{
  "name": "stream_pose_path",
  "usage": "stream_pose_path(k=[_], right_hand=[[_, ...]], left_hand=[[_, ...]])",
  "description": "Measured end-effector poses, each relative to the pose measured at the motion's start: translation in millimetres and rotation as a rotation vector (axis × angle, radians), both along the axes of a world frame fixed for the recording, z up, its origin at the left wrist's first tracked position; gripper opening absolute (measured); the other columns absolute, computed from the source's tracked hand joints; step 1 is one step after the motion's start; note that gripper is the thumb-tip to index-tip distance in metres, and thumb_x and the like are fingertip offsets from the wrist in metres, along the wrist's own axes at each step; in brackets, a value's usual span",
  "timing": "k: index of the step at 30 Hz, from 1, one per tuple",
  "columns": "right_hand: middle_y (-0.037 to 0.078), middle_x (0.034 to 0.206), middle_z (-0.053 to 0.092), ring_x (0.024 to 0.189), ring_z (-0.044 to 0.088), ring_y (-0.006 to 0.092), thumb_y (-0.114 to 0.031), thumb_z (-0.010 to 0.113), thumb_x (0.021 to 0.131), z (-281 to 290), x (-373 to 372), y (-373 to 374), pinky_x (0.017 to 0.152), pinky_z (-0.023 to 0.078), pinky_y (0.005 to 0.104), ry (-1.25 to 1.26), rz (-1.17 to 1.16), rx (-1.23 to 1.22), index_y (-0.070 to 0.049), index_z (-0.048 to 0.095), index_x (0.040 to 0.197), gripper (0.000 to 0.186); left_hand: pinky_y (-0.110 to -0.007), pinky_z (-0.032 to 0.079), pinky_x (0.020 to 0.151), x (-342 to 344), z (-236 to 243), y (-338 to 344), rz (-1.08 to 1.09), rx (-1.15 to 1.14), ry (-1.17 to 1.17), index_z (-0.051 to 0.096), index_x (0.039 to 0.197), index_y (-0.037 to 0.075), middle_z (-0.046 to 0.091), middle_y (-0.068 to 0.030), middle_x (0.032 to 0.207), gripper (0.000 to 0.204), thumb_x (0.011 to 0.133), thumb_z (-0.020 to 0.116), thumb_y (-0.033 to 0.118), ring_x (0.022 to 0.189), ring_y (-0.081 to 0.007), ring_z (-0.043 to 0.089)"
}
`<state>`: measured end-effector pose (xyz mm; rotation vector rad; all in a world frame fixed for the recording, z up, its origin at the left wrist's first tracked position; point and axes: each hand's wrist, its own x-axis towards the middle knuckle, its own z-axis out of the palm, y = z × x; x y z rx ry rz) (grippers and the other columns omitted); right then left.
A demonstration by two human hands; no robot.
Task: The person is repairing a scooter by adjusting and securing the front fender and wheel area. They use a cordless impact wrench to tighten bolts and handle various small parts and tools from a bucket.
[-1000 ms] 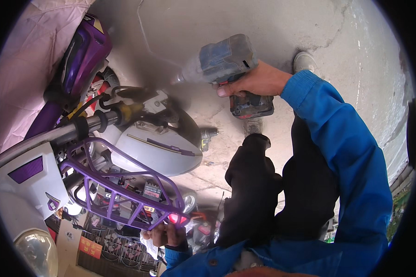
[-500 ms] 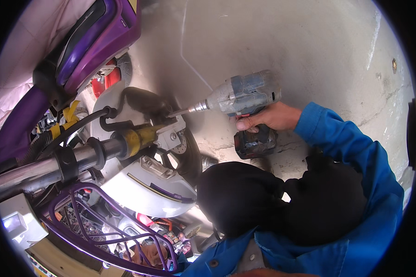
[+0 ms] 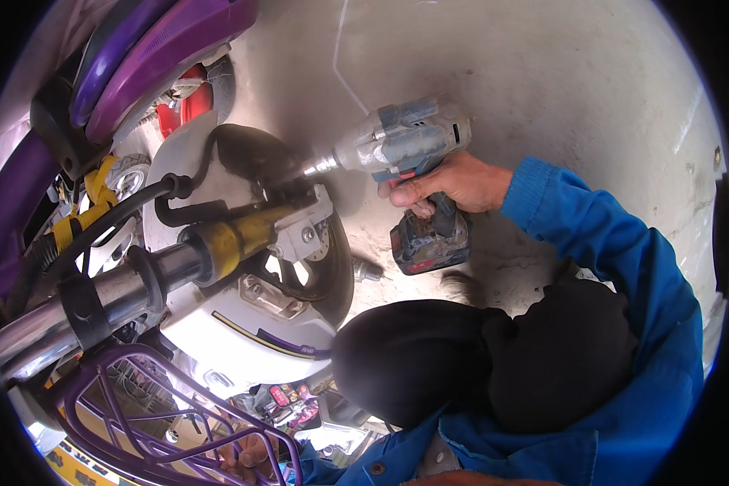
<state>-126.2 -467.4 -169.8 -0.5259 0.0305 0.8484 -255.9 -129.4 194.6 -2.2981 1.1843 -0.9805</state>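
My right hand [image 3: 447,185] is closed round the grip of a cordless impact wrench [image 3: 405,134], whose socket and tip reach the front wheel's axle area beside a silver bracket [image 3: 304,231]. Below the bracket are the white mudguard [image 3: 235,348] and the black tyre [image 3: 336,275]. A chrome fork tube [image 3: 113,300] with a yellow section runs toward the wheel, along black hoses. At the lower edge my left hand [image 3: 247,454] is closed on the purple tubular rack [image 3: 142,413], partly hidden by its bars.
Purple body panels [image 3: 150,61] stand at upper left, with red parts [image 3: 193,104] and another wheel [image 3: 125,182] behind. The concrete floor [image 3: 559,97] spreads across the right. My black-clad knees [image 3: 413,356] are bent below the wrench. Assorted small items [image 3: 296,405] lie beyond the mudguard.
The wrench has moved from above the floor down-left to the wheel's axle area, and my knees have bent. In the latest half second it has shifted slightly up-left in the view.
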Motion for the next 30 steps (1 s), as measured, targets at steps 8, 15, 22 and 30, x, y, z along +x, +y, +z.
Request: stream_pose_path(k=[8, 15, 22, 30], right_hand=[[0.000, 0.067, 0.054, 0.062, 0.049, 0.0125, -0.016, 0.074, 0.098, 1.8, 0.1, 1.5, 0.071, 0.045, 0.0318, -0.009, 0.001, 0.047, -0.005, 0.066, 0.093, 0.014], [0.000, 0.070, 0.057, 0.062, 0.050, 0.0123, -0.018, 0.076, 0.097, -8.0, 2.8, 3.2, 0.071, 0.046, 0.0322, -0.045, 0.034, 0.065, -0.005, 0.066, 0.094, 0.016], [-0.001, 0.074, 0.062, 0.064, 0.053, 0.0105, -0.028, 0.084, 0.090, -11.5, 56.0, -25.6, 0.070, 0.048, 0.0310, -0.332, 0.137, -0.263, -0.007, 0.074, 0.101, 0.026], [-0.001, 0.065, 0.057, 0.063, 0.053, 0.0128, -0.028, 0.081, 0.093, -13.6, 39.6, -16.6, 0.070, 0.046, 0.0318, -0.180, 0.154, -0.045, -0.008, 0.070, 0.092, 0.023]], left_hand=[[-0.053, 0.055, 0.100, 3.5, 0.7, -0.9, 0.018, -0.003, -0.015, 0.050, 0.123, 0.003, 0.054, -0.0196, 0.121, 0.022, 0.111, 0.047, 0.022, 0.112, -0.0357, 0.065], [-0.051, 0.057, 0.097, 4.2, 4.0, 1.4, 0.035, -0.003, -0.028, 0.050, 0.123, 0.003, 0.054, -0.0191, 0.120, 0.021, 0.111, 0.048, 0.020, 0.110, -0.0341, 0.065], [-0.048, 0.059, 0.094, -5.8, 8.0, -2.5, 0.053, 0.001, -0.039, 0.049, 0.124, 0.003, 0.054, -0.0186, 0.120, 0.021, 0.110, 0.049, 0.018, 0.108, -0.0325, 0.066], [-0.045, 0.061, 0.090, 2.6, 9.9, 1.2, 0.051, 0.004, -0.054, 0.048, 0.124, 0.002, 0.054, -0.0180, 0.119, 0.020, 0.110, 0.050, 0.016, 0.106, -0.0307, 0.067]])
